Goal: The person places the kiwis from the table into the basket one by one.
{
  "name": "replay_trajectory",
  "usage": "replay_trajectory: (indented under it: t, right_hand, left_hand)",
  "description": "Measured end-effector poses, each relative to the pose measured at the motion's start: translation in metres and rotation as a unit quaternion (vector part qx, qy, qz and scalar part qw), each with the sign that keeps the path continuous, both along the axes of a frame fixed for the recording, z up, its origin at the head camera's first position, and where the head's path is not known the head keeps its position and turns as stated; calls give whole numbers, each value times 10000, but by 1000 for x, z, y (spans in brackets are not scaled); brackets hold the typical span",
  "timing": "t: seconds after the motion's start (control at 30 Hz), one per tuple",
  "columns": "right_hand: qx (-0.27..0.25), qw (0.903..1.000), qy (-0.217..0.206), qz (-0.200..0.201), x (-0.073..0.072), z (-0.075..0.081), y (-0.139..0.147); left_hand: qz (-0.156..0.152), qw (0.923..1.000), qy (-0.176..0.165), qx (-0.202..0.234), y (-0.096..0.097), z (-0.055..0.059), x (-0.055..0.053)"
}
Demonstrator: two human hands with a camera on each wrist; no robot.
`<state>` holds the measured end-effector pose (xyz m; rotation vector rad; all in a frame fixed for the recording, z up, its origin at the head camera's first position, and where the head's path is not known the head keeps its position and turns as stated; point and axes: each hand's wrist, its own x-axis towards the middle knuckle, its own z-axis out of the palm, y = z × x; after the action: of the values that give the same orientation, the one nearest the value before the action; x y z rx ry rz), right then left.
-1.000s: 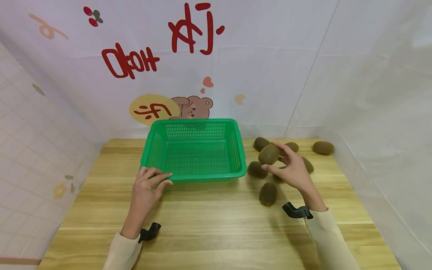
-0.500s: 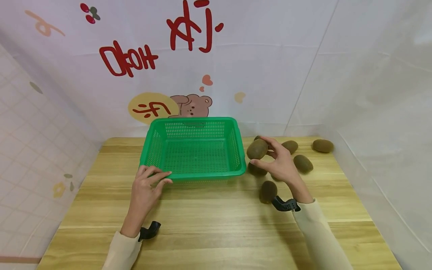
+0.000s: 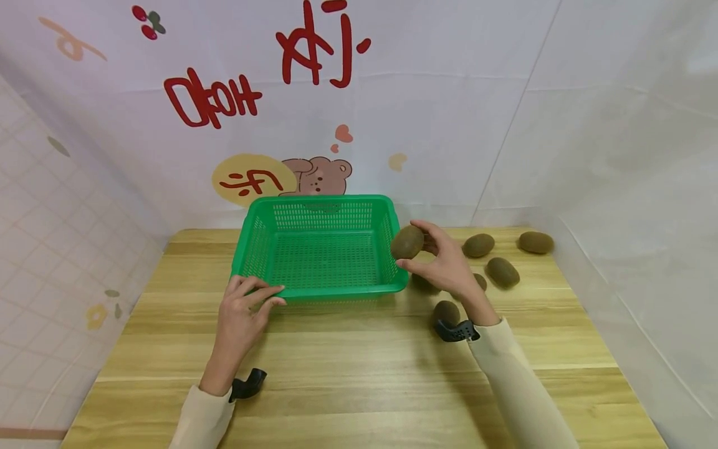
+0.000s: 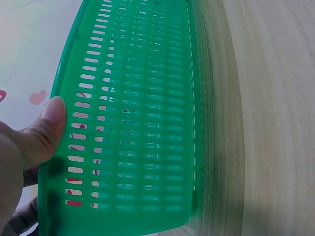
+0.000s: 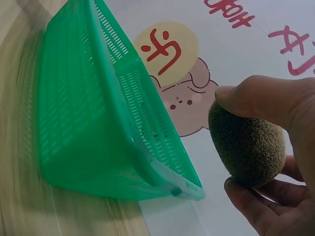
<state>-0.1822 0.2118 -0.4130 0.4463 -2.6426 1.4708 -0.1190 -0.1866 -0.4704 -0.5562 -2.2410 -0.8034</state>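
Observation:
In the head view, a green plastic basket (image 3: pixel 320 291) with slotted walls stands on the table, its inside bare. My left hand (image 3: pixel 241 318) pinches its near rim at the left corner. The left wrist view shows the thumb (image 4: pixel 44 128) on the outer wall, with the other fingers mostly hidden behind the rim. My right hand (image 3: pixel 445 265) holds a brown fuzzy kiwi (image 3: pixel 407 242) between thumb and fingertips at the basket's right rim. From the right wrist, that kiwi (image 5: pixel 248 142) appears raised, a little apart from the basket (image 5: pixel 78 123).
Several loose kiwis lie to the right of the basket, among them one at the back right (image 3: pixel 535 242), another kiwi (image 3: pixel 503 272) nearer, and a front kiwi (image 3: pixel 445 312) partly behind the wrist camera (image 3: pixel 457 330). A printed cloth wall (image 3: pixel 437 125) closes off the back.
My right hand has carried the kiwi leftward, from above the other kiwis to the basket's right rim. The left hand and the basket stay in place.

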Motion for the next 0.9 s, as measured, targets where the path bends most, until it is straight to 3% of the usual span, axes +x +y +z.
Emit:
replay_trajectory:
  t: [0.33,0.9]
  right_hand:
    - [272,9993,-120,211,-9,4,-19]
    - [744,9960,-277,399,-4,3,-28]
  left_hand:
    - [-19,10000,5,60,0,-2,0]
    - [-69,9999,37,82,0,-2,-1]
